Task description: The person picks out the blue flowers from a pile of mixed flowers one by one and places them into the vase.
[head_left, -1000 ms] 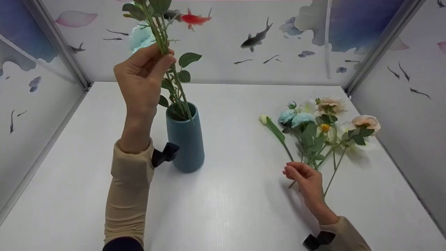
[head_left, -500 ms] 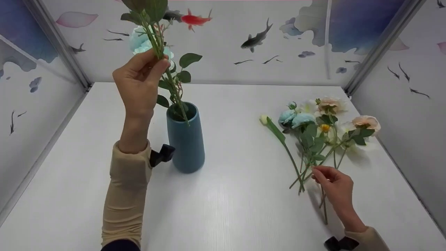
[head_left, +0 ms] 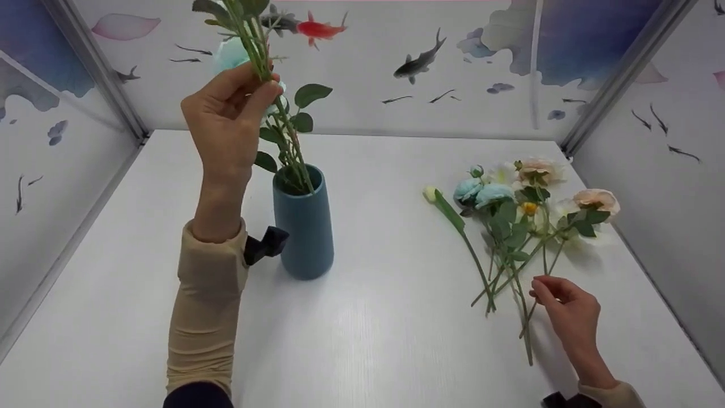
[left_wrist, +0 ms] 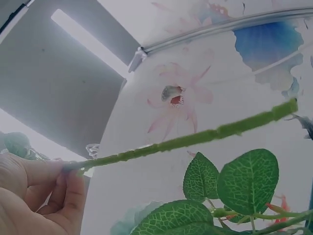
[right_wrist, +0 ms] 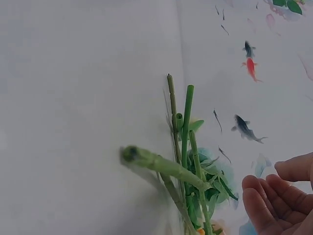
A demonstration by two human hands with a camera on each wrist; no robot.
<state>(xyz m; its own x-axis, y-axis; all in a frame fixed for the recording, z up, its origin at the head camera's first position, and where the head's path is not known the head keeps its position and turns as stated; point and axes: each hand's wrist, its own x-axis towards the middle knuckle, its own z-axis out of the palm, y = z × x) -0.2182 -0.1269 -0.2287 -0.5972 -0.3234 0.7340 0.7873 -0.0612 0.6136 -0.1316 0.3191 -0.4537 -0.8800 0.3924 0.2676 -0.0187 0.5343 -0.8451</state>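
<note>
My left hand [head_left: 226, 124] is raised above the blue vase [head_left: 305, 238] and pinches several green flower stems [head_left: 257, 48] between thumb and fingers. In the left wrist view, one bare stem [left_wrist: 186, 140] runs out from the fingertips, with leaves [left_wrist: 249, 181] below it. More leafy stems [head_left: 291, 136] slant down into the vase's mouth, and a pale blue bloom [head_left: 231, 54] is partly hidden behind the hand. My right hand [head_left: 569, 311] hovers by the cut ends of the loose flower stems [head_left: 527, 331]; in the right wrist view its thumb and fingers stand apart, holding nothing.
A loose pile lies on the white table [head_left: 374, 317] at right: blue flowers [head_left: 493, 195], peach flowers [head_left: 597, 199], a small yellow flower [head_left: 528, 208] and a white tulip bud [head_left: 430, 194]. Painted walls [head_left: 362, 107] close off the back and sides.
My right hand has moved right and toward me, away from the tulip stem. My left hand dipped slightly, then rose, still pinching the stems. A stem end overlapping the vase's front now shows within its mouth.
</note>
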